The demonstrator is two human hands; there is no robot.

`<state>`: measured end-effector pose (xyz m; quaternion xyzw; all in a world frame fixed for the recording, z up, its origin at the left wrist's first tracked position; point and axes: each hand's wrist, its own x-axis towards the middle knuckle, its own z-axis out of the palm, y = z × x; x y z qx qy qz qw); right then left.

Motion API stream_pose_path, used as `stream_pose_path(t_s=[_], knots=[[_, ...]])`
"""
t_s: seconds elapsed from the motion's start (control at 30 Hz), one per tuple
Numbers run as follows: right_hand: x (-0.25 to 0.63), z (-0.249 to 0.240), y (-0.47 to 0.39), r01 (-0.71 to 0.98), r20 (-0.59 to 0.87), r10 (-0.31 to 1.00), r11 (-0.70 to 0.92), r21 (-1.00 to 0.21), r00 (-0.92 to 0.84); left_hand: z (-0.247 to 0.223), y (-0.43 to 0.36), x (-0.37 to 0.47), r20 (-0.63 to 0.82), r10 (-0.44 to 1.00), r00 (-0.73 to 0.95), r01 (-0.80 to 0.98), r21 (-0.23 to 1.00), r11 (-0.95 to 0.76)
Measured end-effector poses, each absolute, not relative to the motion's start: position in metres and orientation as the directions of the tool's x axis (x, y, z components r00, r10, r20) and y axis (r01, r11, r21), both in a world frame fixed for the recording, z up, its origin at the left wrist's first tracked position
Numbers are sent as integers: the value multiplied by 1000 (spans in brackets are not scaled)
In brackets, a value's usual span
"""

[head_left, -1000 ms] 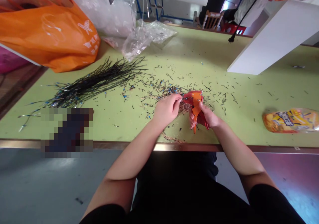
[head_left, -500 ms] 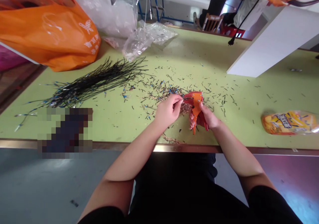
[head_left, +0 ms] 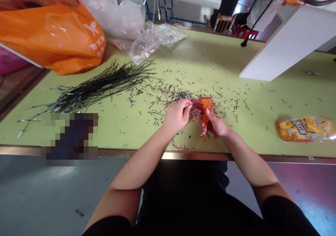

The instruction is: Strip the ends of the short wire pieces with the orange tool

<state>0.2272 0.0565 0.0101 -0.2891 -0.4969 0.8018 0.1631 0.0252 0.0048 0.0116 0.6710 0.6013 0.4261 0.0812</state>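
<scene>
- Right hand point(head_left: 217, 124): wrapping its fingers around an orange-and-red, pistol-shaped hand tool point(head_left: 207, 107), thumb pressing on the back of the grip.
- Left hand point(head_left: 178, 112): pinching a thin dark wire point(head_left: 195, 104) narrowly between thumb and fingertips; the wire is pointing into the tool's red head.
- Position: tool and wire are sitting above the near half of the worktop point(head_left: 259, 124), just right of its middle.
- Handling, as judged: the tool is probably feeling stiff and moderately weighty, best held by its handles; the wire is likely being light and springy, easily bending unless pinched close to its end.
- Black wire bundle point(head_left: 99, 85), long, thin strands with blue and shiny bits at one end: lying loose towards the left end.
- Short dark clippings point(head_left: 237, 103): scattering around the hands.
- Surface: pale green, edging in metal strip point(head_left: 199, 155) along the near side.
- Orange printed bag point(head_left: 57, 41): standing at the far left corner; crumpled clear plastic point(head_left: 162, 36) is lying beside it.
- Yellow-printed clear plastic container point(head_left: 304, 129): lying near the right end.
- Room: a slatted wooden chair point(head_left: 223, 23) is standing beyond the far edge.
</scene>
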Motion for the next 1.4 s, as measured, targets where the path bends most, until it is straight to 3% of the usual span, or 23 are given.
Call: stream_pose_path(t_s=[0.17,0.4,0.5,0.57,0.73,0.9,1.07,1.27,1.4], knots=[[222,11,50,17,-292,580,-431,-902,-761,13,5,24,439,893,-97,766,606,-215],[215,4,39,-11,-274,674,-386,-923,-686,14,4,27,427,904,-38,871,458,-179],[215,4,40,-40,-213,666,-343,-938,-715,17,4,22,459,888,-26,868,451,-207],[218,9,44,-114,-146,704,-309,-944,-695,19,6,12,479,873,-93,846,500,-184],[227,21,58,-383,-23,922,-184,-905,-387,19,14,-12,536,744,-400,765,642,-51],[217,9,52,-286,-19,859,-192,-939,-512,17,11,16,654,746,-126,860,446,-246],[205,-9,42,-242,-33,830,-200,-949,-557,16,2,40,690,724,15,897,310,-314],[205,-20,43,-201,-93,883,-206,-958,-461,14,-1,43,694,716,70,901,265,-344],[207,-22,44,-160,-102,886,-193,-968,-452,16,-3,44,672,738,58,881,313,-355]])
